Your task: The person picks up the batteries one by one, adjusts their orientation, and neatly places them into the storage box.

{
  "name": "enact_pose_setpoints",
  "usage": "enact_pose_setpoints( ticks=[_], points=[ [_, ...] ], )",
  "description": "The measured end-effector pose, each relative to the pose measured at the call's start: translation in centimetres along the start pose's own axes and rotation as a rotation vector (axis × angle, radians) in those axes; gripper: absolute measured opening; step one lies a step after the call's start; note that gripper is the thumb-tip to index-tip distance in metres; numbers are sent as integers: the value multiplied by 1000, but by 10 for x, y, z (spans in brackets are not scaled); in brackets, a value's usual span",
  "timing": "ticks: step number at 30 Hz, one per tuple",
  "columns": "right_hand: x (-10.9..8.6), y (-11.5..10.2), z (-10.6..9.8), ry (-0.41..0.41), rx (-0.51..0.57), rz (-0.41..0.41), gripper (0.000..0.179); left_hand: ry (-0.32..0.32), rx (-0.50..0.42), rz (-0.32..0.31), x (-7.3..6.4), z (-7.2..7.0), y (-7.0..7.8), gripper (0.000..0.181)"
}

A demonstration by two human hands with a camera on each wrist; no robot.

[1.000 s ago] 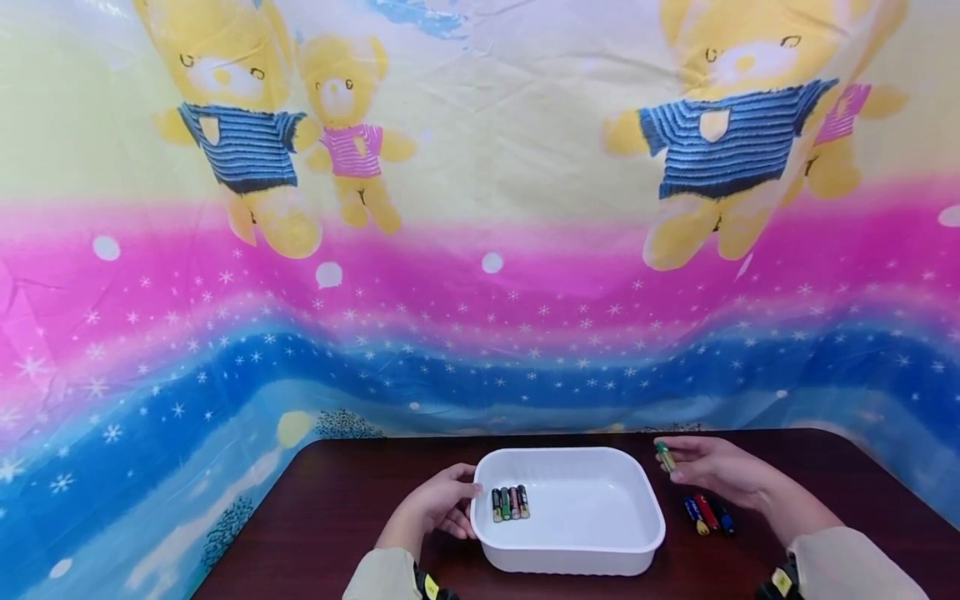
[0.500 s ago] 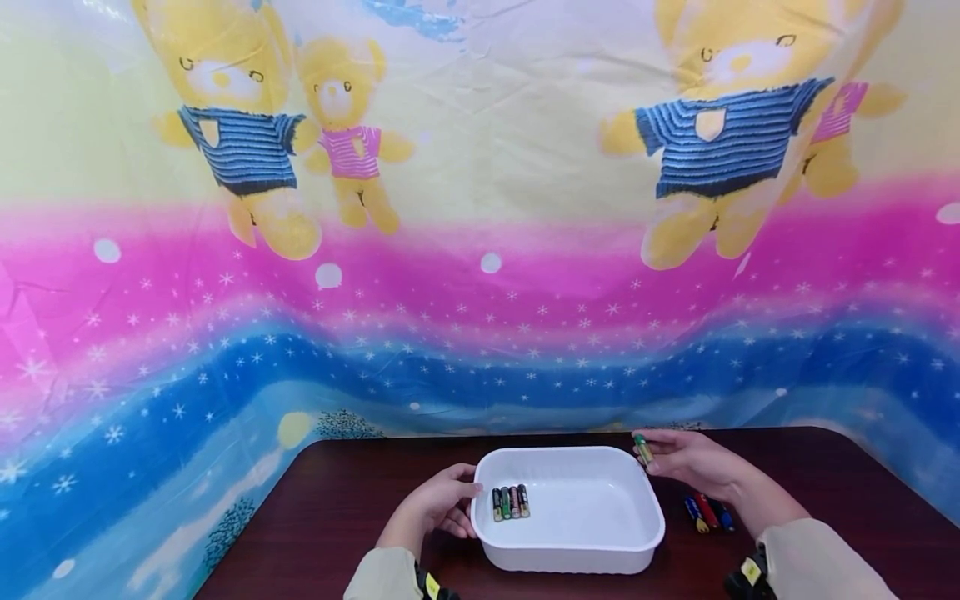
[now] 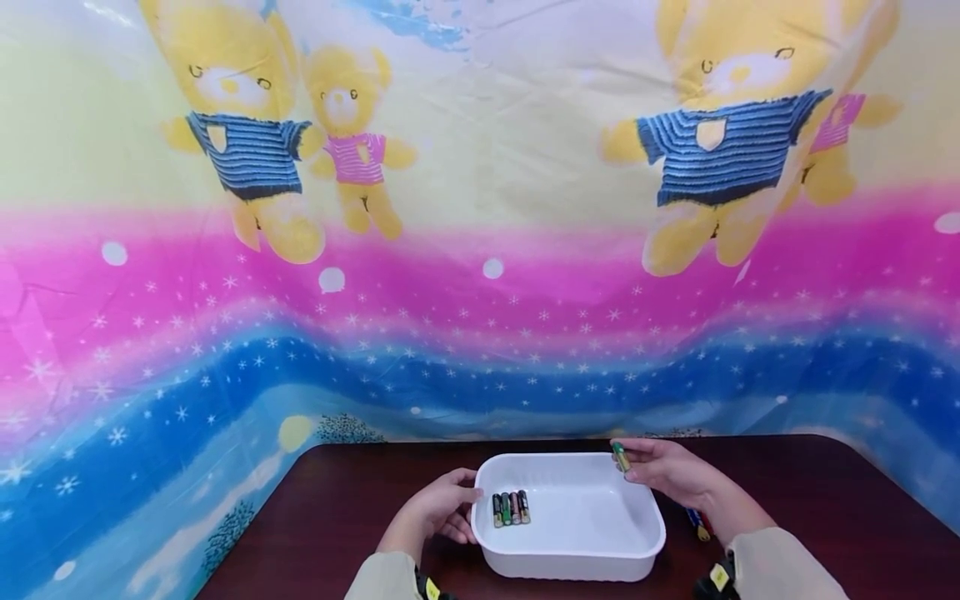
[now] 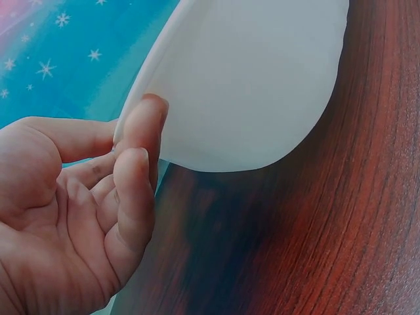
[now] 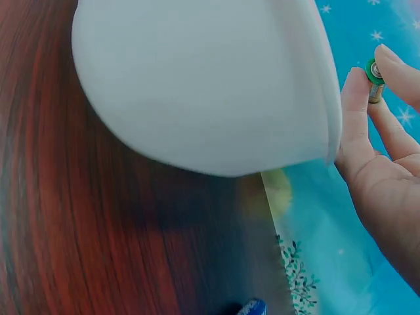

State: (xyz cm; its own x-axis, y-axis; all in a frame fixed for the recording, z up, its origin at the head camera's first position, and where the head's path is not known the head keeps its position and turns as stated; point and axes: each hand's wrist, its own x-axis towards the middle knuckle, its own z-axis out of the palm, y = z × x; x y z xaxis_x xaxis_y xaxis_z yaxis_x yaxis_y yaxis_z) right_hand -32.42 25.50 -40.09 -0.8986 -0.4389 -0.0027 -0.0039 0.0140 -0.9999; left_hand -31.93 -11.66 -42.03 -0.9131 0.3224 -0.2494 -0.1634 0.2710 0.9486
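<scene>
A white plastic tray (image 3: pixel 573 567) sits near the table's front. My left hand (image 3: pixel 442 505) grips its left rim; in the left wrist view, thumb and fingers pinch the tray wall (image 4: pixel 243 85). Over the tray's far right corner, my right hand (image 3: pixel 667 471) pinches a green and gold battery (image 3: pixel 621 457) between thumb and fingers. The right wrist view shows that battery (image 5: pixel 375 82) end-on at the fingertips. Several batteries (image 3: pixel 511 508) lie side by side in the left part of the tray, black, green and pinkish.
Right of the tray, partly hidden under the right forearm, lie blue and red batteries (image 3: pixel 697 525) on the dark wooden table (image 3: pixel 322 533). One blue battery end (image 5: pixel 253 307) shows at the bottom of the right wrist view. A printed bear curtain (image 3: pixel 480 333) hangs behind the table.
My right hand has carried the green and gold battery leftward, from right of the tray to over its far right corner. The left hand keeps its place on the rim.
</scene>
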Motion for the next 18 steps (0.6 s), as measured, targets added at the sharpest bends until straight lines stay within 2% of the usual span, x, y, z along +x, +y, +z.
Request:
enact_pose_setpoints(
  ticks=[8, 18],
  points=[
    [9, -4, 12, 41, -34, 15, 73, 1, 6, -3, 0, 1, 0, 45],
    [21, -5, 23, 78, -6, 21, 72, -8, 3, -18, 0, -1, 2, 45]
  ],
)
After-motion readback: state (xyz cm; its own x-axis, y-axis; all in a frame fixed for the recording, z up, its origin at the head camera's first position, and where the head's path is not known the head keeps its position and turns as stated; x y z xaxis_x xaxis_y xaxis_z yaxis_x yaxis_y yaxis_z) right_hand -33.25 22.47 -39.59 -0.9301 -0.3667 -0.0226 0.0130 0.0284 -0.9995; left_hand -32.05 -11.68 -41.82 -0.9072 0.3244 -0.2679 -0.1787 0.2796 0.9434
